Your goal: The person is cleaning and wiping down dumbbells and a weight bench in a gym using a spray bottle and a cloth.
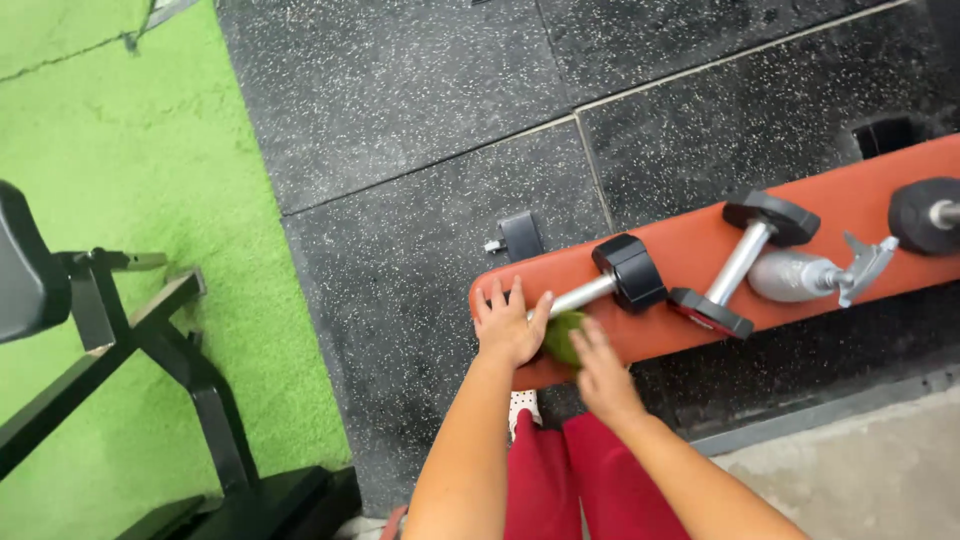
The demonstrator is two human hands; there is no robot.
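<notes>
Overhead view of an orange padded bench point(700, 245) running from the near left to the far right across a floor of black speckled rubber tiles point(420, 120). At the bench's left end, the left hand point(510, 322) lies palm down with fingers spread over the near head of a black hex dumbbell point(612, 280), covering that head; its steel handle runs out from under the hand toward the far head, which rests on the padding. The right hand point(600, 372), blurred, presses a green cloth point(562, 336) against the near edge of the bench, just beside the left hand's thumb; its fingers curl on the cloth, though how firmly they close cannot be told. To the right, a second black hex dumbbell point(742, 262) lies on the bench at an angle, with a grey spray bottle point(815, 274) on its side just beside it, and further right the head of a third dumbbell point(925, 214) enters the view at the edge. A small black bracket point(518, 236) sits on the tiles just beyond the bench's left end. Green artificial turf point(130, 180) covers the left side, bearing the black steel frame point(150, 350) of another machine. The person's red shorts point(565, 480) appear at the near edge.
</notes>
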